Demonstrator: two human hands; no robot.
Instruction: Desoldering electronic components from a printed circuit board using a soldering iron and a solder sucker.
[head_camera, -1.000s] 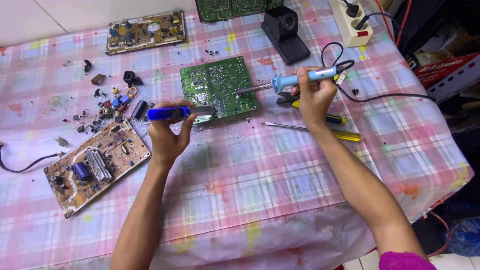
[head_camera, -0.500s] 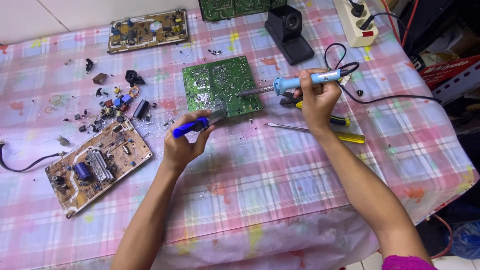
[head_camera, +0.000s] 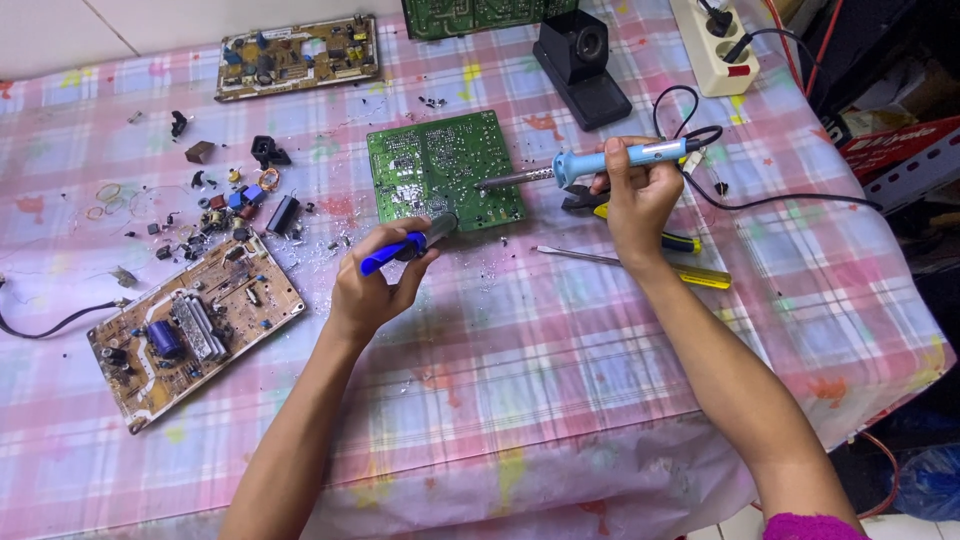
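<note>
left hand (head_camera: 378, 285) grips blue desoldering pump (head_camera: 405, 243), right hand (head_camera: 630, 200) clamps soldering iron (head_camera: 600, 165) over green circuit board (head_camera: 442, 170).

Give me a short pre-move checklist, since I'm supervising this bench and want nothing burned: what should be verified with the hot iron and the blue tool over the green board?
1. Soldering iron firmly gripped by the right hand: ok.
2. Iron tip over the green circuit board, not the tablecloth: ok.
3. Blue-handled tool held in the left hand, its nose at the board's near edge: ok.
4. Fingers away from the iron's metal shaft: ok.
5. Iron's cord free of snags: cannot tell; it loops close by the hand.
6. Screwdriver clear of the working wrist: not ok, it lies just beneath it.
</note>
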